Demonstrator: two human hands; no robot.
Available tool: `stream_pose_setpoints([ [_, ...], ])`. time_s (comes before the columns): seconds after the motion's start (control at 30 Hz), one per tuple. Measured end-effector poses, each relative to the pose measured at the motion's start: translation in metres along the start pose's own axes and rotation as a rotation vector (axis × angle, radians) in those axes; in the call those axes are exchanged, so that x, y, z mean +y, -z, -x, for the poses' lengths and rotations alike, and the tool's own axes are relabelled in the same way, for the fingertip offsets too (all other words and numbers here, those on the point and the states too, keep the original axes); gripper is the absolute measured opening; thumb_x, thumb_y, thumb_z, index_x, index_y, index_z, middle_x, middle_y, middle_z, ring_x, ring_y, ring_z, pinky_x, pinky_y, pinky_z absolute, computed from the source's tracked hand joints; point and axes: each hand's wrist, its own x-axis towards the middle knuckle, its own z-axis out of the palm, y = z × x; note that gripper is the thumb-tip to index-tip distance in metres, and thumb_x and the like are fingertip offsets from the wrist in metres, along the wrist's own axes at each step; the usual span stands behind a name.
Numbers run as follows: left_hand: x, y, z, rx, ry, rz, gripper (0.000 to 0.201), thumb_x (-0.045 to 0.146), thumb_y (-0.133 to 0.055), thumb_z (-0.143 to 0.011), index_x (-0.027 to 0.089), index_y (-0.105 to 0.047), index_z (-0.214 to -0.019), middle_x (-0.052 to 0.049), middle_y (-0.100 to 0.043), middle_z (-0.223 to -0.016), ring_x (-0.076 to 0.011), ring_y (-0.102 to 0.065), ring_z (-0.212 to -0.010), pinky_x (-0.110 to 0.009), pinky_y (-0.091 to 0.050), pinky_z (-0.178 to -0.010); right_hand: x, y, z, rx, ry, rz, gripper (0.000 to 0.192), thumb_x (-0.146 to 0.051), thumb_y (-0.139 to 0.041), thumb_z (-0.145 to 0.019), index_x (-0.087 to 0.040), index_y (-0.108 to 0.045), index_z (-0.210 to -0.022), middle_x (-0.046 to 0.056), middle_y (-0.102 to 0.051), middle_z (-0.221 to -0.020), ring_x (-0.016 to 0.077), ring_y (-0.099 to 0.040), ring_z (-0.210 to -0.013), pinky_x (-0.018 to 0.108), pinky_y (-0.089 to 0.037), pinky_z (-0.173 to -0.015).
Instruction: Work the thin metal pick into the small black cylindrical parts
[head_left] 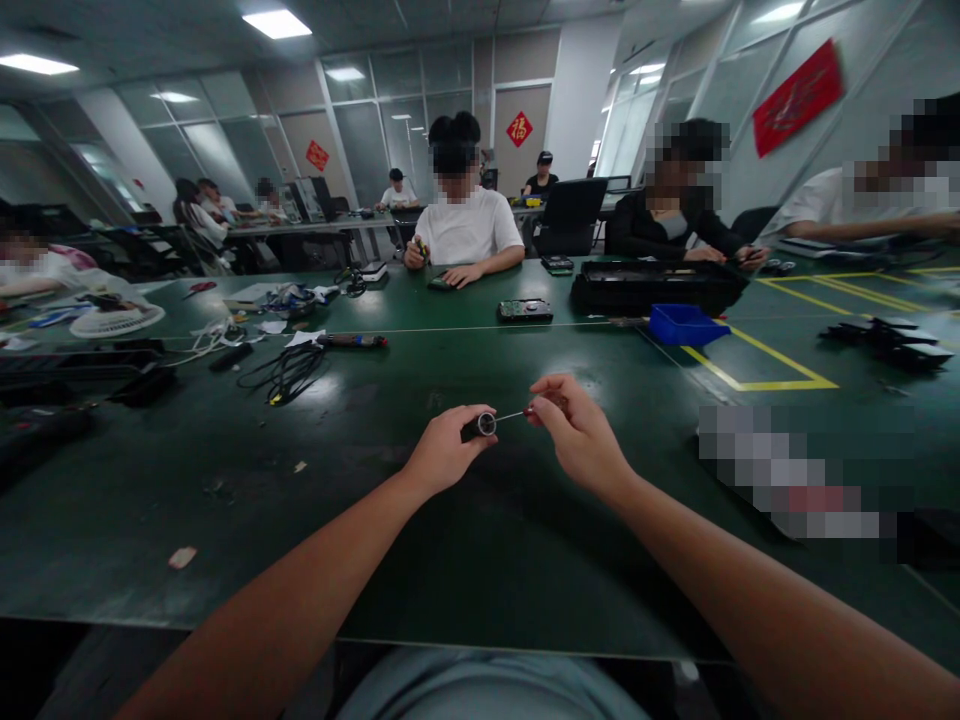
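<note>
Above the green table's near middle, my left hand [446, 450] is closed around a small dark cylinder [487, 424]. Its round end, with a silvery rim, faces me. My right hand [589, 440] pinches what looks like a small screwdriver [510, 415] by a reddish part at the fingertips. The thin metal shaft points left and reaches the cylinder's round end. Whether the tip is inside or only touching it, I cannot tell. The fingers and palm hide most of the tool's handle.
Beyond my hands lie a hard drive [525, 310], a blue bin [686, 325] and a long black casing [656, 288]. An electric screwdriver [352, 341] with coiled black cable [289, 375] lies left. A co-worker [469, 225] sits opposite, hands on a circuit board.
</note>
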Motion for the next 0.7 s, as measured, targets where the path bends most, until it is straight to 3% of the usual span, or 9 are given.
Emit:
stream_pose_setpoints([
  [0.17, 0.003, 0.002, 0.0, 0.016, 0.013, 0.016, 0.036, 0.023, -0.071, -0.084, 0.024, -0.065, -0.12, -0.005, -0.067, -0.123, -0.0222, -0.06, -0.116, -0.04, -0.042, -0.106, 0.003, -0.003, -0.005, 0.037, -0.07, -0.206, 0.023, -0.044, -0.057, -0.091, -0.021, -0.061, -0.09, 0.003, -0.066, -0.082, 0.0176, -0.064, -0.076, 0.036, -0.054, -0.076],
  [0.3, 0.005, 0.004, 0.001, -0.006, -0.037, 0.005, 0.037, 0.025, -0.072, -0.084, 0.025, -0.065, -0.121, -0.004, -0.067, -0.122, -0.0224, -0.06, -0.115, -0.04, -0.042, -0.105, 0.012, -0.002, -0.011, 0.136, -0.273, -0.357, 0.029, -0.049, -0.056, -0.09, -0.021, -0.059, -0.087, 0.005, -0.064, -0.077, 0.0187, -0.063, -0.068, 0.036, -0.057, -0.066],
  [0.4, 0.005, 0.005, 0.001, -0.015, -0.048, -0.023, 0.037, 0.026, -0.072, -0.084, 0.026, -0.065, -0.121, -0.004, -0.068, -0.117, -0.0226, -0.061, -0.11, -0.039, -0.044, -0.101, 0.019, -0.001, -0.014, 0.117, -0.386, -0.424, 0.028, -0.049, -0.052, -0.091, -0.022, -0.056, -0.084, 0.003, -0.06, -0.068, 0.019, -0.061, -0.061, 0.038, -0.057, -0.065],
  [0.53, 0.005, 0.005, 0.001, -0.027, -0.047, -0.048, 0.037, 0.028, -0.073, -0.084, 0.027, -0.066, -0.12, -0.003, -0.069, -0.115, -0.0227, -0.061, -0.106, -0.038, -0.044, -0.097, 0.017, -0.002, -0.013, 0.176, -0.301, -0.398, 0.026, -0.048, -0.056, -0.089, -0.022, -0.057, -0.086, 0.003, -0.061, -0.075, 0.0179, -0.061, -0.066, 0.035, -0.056, -0.064],
  [0.7, 0.007, 0.005, 0.001, -0.026, -0.058, -0.05, 0.036, 0.029, -0.073, -0.084, 0.026, -0.066, -0.12, -0.002, -0.07, -0.111, -0.0222, -0.062, -0.103, -0.038, -0.044, -0.096, 0.007, -0.003, -0.007, 0.151, -0.162, -0.217, 0.026, -0.046, -0.053, -0.092, -0.021, -0.058, -0.088, 0.003, -0.062, -0.077, 0.0166, -0.06, -0.068, 0.033, -0.053, -0.066],
])
